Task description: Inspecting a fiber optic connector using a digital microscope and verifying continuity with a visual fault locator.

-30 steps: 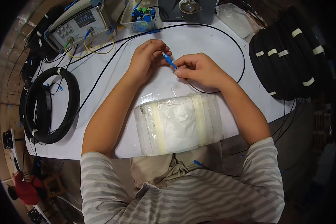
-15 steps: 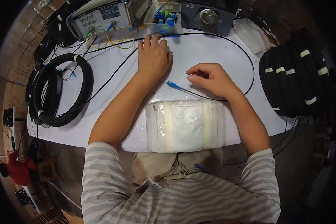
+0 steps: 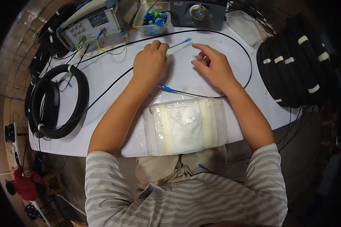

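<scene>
White table, left hand pinching blue-tipped cable end pointing up-right, right hand open beside it

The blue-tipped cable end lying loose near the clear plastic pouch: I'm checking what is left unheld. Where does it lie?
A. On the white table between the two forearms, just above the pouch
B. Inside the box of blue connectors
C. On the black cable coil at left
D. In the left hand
A: the blue-tipped cable end rests on the white table between the forearms, above the pouch, untouched by the left hand or the right hand.
</scene>
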Available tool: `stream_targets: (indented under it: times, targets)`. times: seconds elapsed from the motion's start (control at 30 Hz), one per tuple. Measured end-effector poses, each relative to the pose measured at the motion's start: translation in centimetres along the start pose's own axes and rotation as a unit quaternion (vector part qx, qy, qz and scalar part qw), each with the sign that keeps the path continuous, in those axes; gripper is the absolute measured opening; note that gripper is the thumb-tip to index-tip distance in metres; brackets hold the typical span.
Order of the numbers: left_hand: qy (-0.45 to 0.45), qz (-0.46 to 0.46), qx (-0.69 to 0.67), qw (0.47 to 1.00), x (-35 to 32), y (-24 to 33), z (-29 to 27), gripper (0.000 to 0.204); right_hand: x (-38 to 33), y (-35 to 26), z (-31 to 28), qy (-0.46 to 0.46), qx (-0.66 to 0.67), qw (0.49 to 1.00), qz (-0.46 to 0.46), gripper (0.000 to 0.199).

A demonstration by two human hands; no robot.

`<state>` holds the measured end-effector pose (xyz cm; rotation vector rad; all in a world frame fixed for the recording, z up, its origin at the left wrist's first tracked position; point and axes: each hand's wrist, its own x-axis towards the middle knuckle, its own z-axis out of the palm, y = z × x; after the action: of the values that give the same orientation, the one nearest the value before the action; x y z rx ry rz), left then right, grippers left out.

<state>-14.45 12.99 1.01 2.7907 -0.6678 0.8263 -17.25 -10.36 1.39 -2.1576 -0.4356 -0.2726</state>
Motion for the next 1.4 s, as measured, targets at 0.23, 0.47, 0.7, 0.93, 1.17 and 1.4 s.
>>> stream_targets:
  times: [0.23, 0.47, 0.7, 0.93, 1.17, 1.4]
  targets:
    - [0.031, 0.113, -0.134, 0.984, -0.5, 3.5, -2.2, 0.026, 0.8, 2.1, -1.4, 0.046, -0.168, 0.980, -0.098, 0.025]
    - [0.027, 0.152, -0.192, 0.969, -0.8, 4.8, -2.4, 0.030, 1.1, 2.4, -1.5, 0.027, -0.151, 0.977, -0.150, 0.020]
    - [0.032, 0.205, -0.241, 0.948, -1.0, 4.8, -2.0, 0.032, 2.0, 4.3, -3.8, 0.085, -0.241, 0.965, -0.062, 0.018]
    - [-0.080, 0.158, -0.345, 0.922, -1.2, 3.9, 0.1, 0.038, 1.6, 6.0, -6.2, 0.117, -0.204, 0.972, 0.013, 0.021]
    - [-0.111, 0.002, -0.465, 0.878, -1.0, 3.3, 0.4, 0.028, 1.2, 1.9, -5.2, -0.147, 0.208, 0.955, 0.152, 0.027]
    - [-0.160, 0.034, -0.420, 0.893, -0.8, 3.8, -0.4, 0.020, 0.5, 0.7, -3.0, -0.114, 0.299, 0.931, 0.176, 0.022]
